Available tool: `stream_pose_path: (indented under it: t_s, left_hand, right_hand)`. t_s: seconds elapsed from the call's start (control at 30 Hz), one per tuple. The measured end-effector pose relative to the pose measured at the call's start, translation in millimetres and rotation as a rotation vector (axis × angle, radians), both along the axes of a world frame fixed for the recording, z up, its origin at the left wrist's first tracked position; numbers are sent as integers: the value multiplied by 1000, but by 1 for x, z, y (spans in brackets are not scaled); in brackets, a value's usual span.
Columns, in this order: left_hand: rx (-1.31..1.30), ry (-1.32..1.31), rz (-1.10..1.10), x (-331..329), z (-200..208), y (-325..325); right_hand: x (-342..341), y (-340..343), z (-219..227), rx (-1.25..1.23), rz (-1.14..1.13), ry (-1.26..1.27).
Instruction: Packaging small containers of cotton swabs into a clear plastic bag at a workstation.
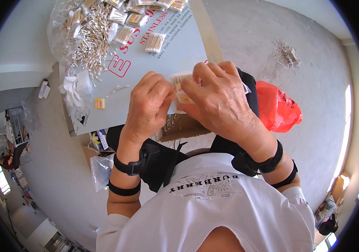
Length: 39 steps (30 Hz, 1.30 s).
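A clear plastic packet of cotton swabs [182, 93] with a yellow label is held up between my hands, above the near edge of the table. My right hand [221, 101] grips it from the right, fingers bent over its top and side. At its left edge my left hand [149, 103] is closed in a pinch, apparently on the plastic; the fingertips are partly hidden. Below the packet, an open cardboard box [183, 130] with loose swabs inside sits close to my lap. A small yellow label card [99, 103] and a few loose swabs [117, 89] lie on the table to the left.
A large heap of loose cotton swabs [89, 40] and several filled packets [155, 43] cover the far left of the grey printed tabletop [141, 67]. A red plastic bag [276, 107] is at my right. More swabs [287, 54] lie scattered on the floor beyond.
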<state>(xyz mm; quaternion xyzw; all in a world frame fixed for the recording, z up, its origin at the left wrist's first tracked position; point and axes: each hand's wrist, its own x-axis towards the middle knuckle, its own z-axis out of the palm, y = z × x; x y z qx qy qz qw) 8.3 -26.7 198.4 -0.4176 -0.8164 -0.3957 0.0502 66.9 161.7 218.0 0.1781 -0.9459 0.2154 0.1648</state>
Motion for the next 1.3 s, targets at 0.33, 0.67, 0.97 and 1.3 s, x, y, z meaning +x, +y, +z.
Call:
stream_pose_path:
  t_s: [0.33, 0.67, 0.97, 1.3]
  left_hand:
    - [-35, 39, 21, 0, 3, -4]
    - [-26, 15, 12, -1, 1, -4]
    - [-74, 38, 5, -2, -1, -6]
    - [-380, 227, 81, -15, 29, -44]
  right_hand:
    - [-8, -15, -6, -6, -30, -23]
    - [-17, -11, -15, -7, 104, 46]
    - [-26, -5, -19, 45, 269, 48]
    - [-29, -4, -23, 47, 259, 65]
